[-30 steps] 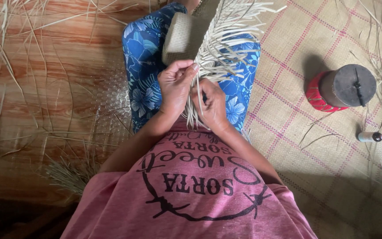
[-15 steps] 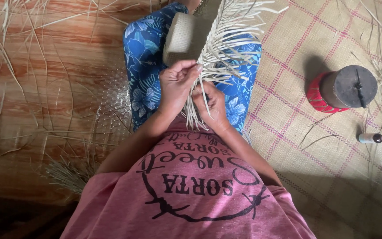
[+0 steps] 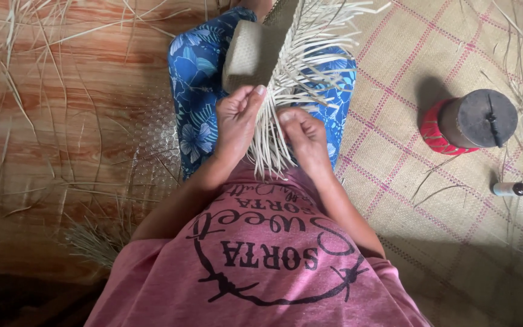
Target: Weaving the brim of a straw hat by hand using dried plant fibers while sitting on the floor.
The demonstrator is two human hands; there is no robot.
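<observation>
Half-woven straw piece (image 3: 255, 54) lengthwise away from the body, loose strands pinched in left hand (image 3: 236, 121) and right hand (image 3: 304, 136).

The woven piece (image 3: 255, 51) runs off the top edge, so its far end can't be seen. The right hand (image 3: 304, 136) has its fingertips buried behind the loose pale strips (image 3: 273, 139), grip's unclear. That small bottle (image 3: 511, 189) is too tiny to make out.

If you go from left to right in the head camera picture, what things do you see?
Loose straw bundle on the wooden floor → left hand → pale weaving strips → right hand → red-based round container → small bottle on the checked mat.
</observation>
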